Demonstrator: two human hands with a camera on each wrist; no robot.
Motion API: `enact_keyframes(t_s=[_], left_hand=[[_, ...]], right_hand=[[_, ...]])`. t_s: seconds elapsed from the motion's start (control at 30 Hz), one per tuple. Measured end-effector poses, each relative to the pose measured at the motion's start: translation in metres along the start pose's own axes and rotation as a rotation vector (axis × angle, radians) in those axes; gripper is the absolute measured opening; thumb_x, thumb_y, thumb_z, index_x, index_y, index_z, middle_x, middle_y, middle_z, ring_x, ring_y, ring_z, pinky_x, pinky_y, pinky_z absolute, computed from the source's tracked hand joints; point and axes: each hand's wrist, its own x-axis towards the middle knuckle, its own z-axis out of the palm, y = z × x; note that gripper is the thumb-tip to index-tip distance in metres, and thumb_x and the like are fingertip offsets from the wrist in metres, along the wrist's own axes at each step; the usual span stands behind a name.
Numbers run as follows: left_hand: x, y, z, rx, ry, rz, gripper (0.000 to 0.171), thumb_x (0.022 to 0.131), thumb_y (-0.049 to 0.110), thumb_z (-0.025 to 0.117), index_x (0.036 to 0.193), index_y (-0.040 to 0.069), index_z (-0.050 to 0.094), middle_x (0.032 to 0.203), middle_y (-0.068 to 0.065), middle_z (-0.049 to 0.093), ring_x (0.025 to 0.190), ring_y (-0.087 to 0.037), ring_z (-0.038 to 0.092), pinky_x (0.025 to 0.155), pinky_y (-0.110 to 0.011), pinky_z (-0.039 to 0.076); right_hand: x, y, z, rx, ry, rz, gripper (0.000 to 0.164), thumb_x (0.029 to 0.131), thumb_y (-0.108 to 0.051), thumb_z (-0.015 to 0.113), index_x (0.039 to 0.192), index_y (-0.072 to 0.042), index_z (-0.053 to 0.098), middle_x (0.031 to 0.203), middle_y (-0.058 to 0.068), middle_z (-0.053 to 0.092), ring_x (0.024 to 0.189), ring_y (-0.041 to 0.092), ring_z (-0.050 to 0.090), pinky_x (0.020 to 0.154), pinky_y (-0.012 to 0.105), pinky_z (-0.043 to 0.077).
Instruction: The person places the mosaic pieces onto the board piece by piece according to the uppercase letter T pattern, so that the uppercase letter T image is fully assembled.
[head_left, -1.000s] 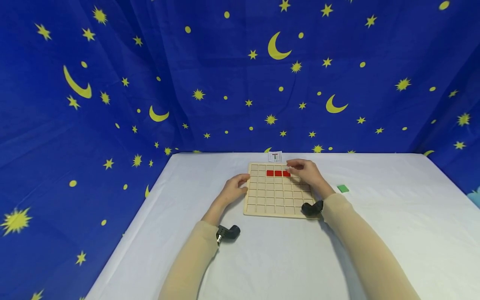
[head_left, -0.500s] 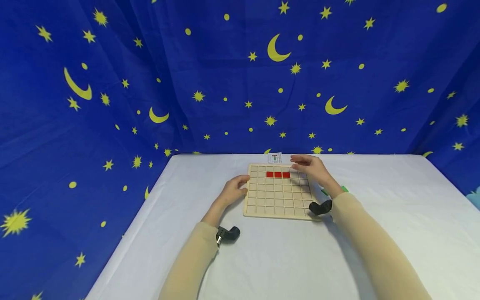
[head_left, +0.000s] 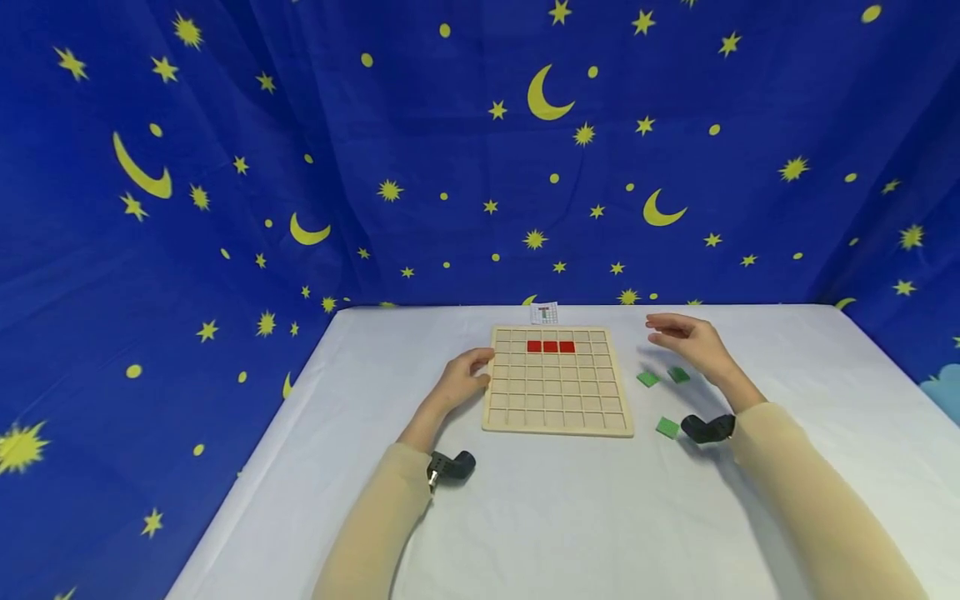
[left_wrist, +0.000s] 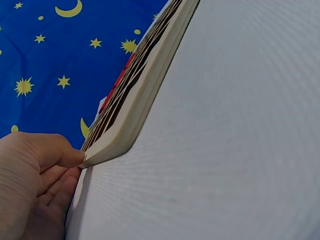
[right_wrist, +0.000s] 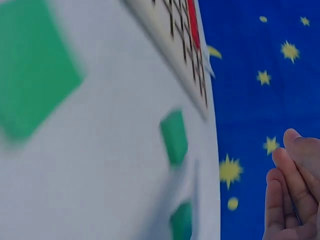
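A wooden grid board (head_left: 557,398) lies on the white table with three red square tiles (head_left: 551,347) in a row near its far side. My left hand (head_left: 456,385) rests against the board's left edge; the left wrist view has the thumb touching that edge, with other fingers partly hidden below it. Right of the board, my right hand (head_left: 693,346) is raised over the table, fingers slightly bent and holding nothing. Near it lie three green square tiles: one (head_left: 648,378) close to the board, another (head_left: 678,375) beside it, and a third (head_left: 667,427) nearer the wrist camera.
A small printed card (head_left: 544,313) with a coloured grid pattern lies behind the board. Blue cloth (head_left: 420,125) with yellow stars and moons hangs behind the table and along both sides. A black wrist camera (head_left: 708,428) sits on the right forearm.
My right hand has moved right, away from the row of red tiles and off the board, uncovering the green tiles. The left hand has stayed at the board's edge.
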Motion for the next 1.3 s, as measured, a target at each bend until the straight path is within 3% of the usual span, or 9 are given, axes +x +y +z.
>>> enact_keyframes(t_s=[0.23, 0.47, 0.7, 0.8, 0.87, 1.0, 1.13, 1.3], left_hand=[[0.001, 0.000, -0.002, 0.006, 0.010, 0.004, 0.046, 0.085, -0.006, 0.059, 0.130, -0.006, 0.051, 0.128, -0.019, 0.055, 0.118, -0.029, 0.051, 0.102, -0.032, 0.042], [0.003, -0.001, -0.003, 0.014, 0.018, -0.024, 0.047, 0.086, -0.006, 0.059, 0.131, -0.004, 0.051, 0.130, -0.016, 0.054, 0.120, -0.028, 0.050, 0.104, -0.031, 0.040], [0.001, 0.002, -0.002, 0.001, 0.012, -0.029, 0.046, 0.086, -0.006, 0.058, 0.131, -0.005, 0.050, 0.130, -0.017, 0.053, 0.121, -0.029, 0.049, 0.104, -0.031, 0.039], [0.001, 0.001, -0.002, -0.002, 0.010, -0.030, 0.046, 0.086, -0.006, 0.058, 0.132, -0.004, 0.050, 0.131, -0.017, 0.053, 0.121, -0.028, 0.049, 0.104, -0.031, 0.040], [0.000, 0.002, -0.001, -0.003, 0.008, -0.028, 0.046, 0.087, -0.006, 0.058, 0.132, -0.004, 0.050, 0.131, -0.017, 0.053, 0.121, -0.028, 0.049, 0.104, -0.031, 0.040], [0.000, 0.002, -0.001, -0.009, 0.008, -0.022, 0.046, 0.087, -0.006, 0.058, 0.132, -0.005, 0.050, 0.130, -0.017, 0.053, 0.121, -0.028, 0.049, 0.104, -0.031, 0.040], [0.000, 0.002, -0.001, -0.018, 0.002, -0.019, 0.046, 0.086, -0.006, 0.058, 0.132, -0.005, 0.050, 0.131, -0.017, 0.052, 0.122, -0.028, 0.048, 0.104, -0.030, 0.040], [0.000, 0.001, 0.001, -0.011, -0.006, -0.017, 0.046, 0.087, -0.006, 0.058, 0.132, -0.004, 0.049, 0.131, -0.018, 0.052, 0.121, -0.029, 0.049, 0.104, -0.030, 0.040]], right_hand=[[-0.025, 0.020, -0.027, -0.065, 0.062, 0.028, 0.054, 0.090, -0.033, 0.064, 0.132, -0.001, 0.052, 0.125, 0.012, 0.059, 0.093, -0.008, 0.053, 0.076, 0.007, 0.046], [-0.038, 0.034, -0.033, -0.094, 0.088, 0.072, 0.055, 0.088, -0.038, 0.065, 0.130, -0.004, 0.056, 0.122, 0.004, 0.062, 0.091, -0.011, 0.052, 0.076, 0.004, 0.042], [-0.040, 0.044, -0.024, -0.129, 0.083, 0.077, 0.057, 0.087, -0.040, 0.066, 0.127, -0.001, 0.057, 0.122, 0.019, 0.060, 0.085, -0.014, 0.051, 0.075, 0.004, 0.042], [-0.042, 0.047, -0.020, -0.166, 0.095, 0.052, 0.055, 0.086, -0.039, 0.067, 0.124, 0.000, 0.059, 0.118, 0.021, 0.061, 0.086, -0.006, 0.056, 0.072, 0.003, 0.043], [-0.042, 0.048, -0.018, -0.204, 0.103, 0.039, 0.054, 0.086, -0.039, 0.068, 0.122, 0.001, 0.060, 0.116, 0.020, 0.062, 0.091, 0.006, 0.061, 0.071, 0.005, 0.044], [-0.045, 0.047, -0.015, -0.264, 0.102, -0.001, 0.052, 0.086, -0.037, 0.069, 0.120, 0.001, 0.061, 0.115, 0.020, 0.063, 0.101, 0.032, 0.060, 0.081, 0.024, 0.051], [-0.047, 0.047, -0.013, -0.291, 0.081, -0.030, 0.053, 0.085, -0.036, 0.070, 0.120, 0.003, 0.060, 0.116, 0.022, 0.061, 0.107, 0.040, 0.056, 0.092, 0.051, 0.045], [-0.049, 0.046, -0.011, -0.313, 0.063, -0.053, 0.053, 0.084, -0.034, 0.071, 0.119, 0.004, 0.059, 0.117, 0.024, 0.060, 0.109, 0.041, 0.053, 0.094, 0.055, 0.042]])
